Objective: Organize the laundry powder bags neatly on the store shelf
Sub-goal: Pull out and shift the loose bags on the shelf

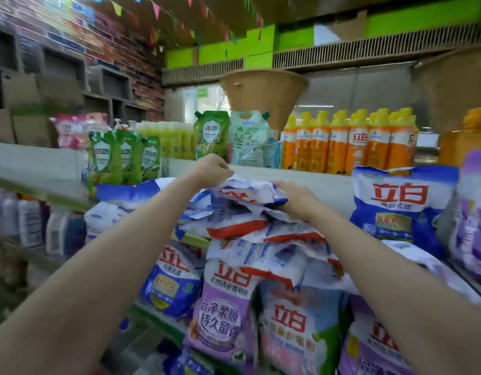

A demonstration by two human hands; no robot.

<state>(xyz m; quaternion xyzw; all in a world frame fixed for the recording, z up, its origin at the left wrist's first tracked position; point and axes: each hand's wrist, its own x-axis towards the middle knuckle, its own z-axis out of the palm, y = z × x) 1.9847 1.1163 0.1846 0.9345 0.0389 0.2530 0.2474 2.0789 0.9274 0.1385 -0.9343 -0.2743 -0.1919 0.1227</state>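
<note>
A loose pile of white, blue and red laundry powder bags lies flat on the middle shelf, several deep. My left hand grips the far edge of the top bag, fingers curled over it. My right hand holds the same bag at its right end, fingers wrapped round the edge. An upright blue bag stands to the right of the pile. Below hang purple and pink-white bags, upright in a row on the lower shelf.
Green refill pouches stand to the left on the upper shelf, orange bottles to the right. A woven basket sits behind. Purple bags crowd the right edge. White bottles fill the left shelves.
</note>
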